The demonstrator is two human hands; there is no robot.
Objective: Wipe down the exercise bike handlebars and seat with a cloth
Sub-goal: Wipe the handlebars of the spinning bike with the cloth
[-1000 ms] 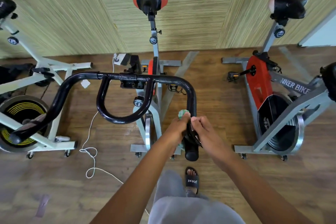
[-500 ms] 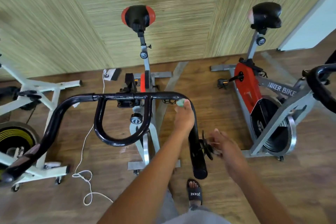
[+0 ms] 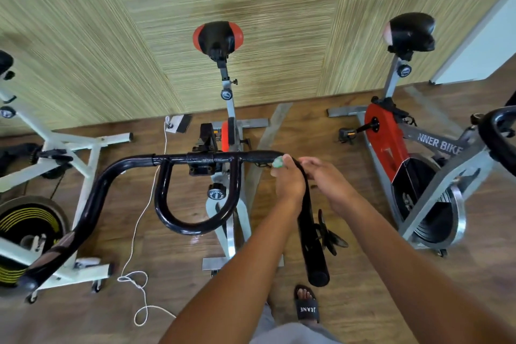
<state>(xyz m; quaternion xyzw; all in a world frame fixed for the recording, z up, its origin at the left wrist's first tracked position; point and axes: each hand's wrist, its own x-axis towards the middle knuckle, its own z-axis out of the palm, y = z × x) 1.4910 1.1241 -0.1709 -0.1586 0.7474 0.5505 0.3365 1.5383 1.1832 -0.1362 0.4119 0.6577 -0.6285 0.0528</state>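
The black handlebars (image 3: 201, 160) of the middle bike span the centre of the view. My left hand (image 3: 287, 180) grips the bar's right bend from above, with a green cloth (image 3: 278, 162) bunched under the fingers and only a small bit showing. My right hand (image 3: 326, 180) is just right of the same bend, its thumb and fingertips touching the bar's side. The right grip (image 3: 314, 254) runs down toward me. The red and black seat (image 3: 217, 36) stands beyond, near the wall, untouched.
A white bike (image 3: 55, 165) stands at the left, and a red and grey bike (image 3: 418, 165) at the right, its handlebar (image 3: 499, 137) at the frame edge. A white cord (image 3: 139, 232) trails over the wooden floor. My sandalled foot (image 3: 306, 305) is below the grip.
My left hand slid the cloth up the right grip to the bend. My right hand left the bar, then came back beside the left hand. The view has tilted up.
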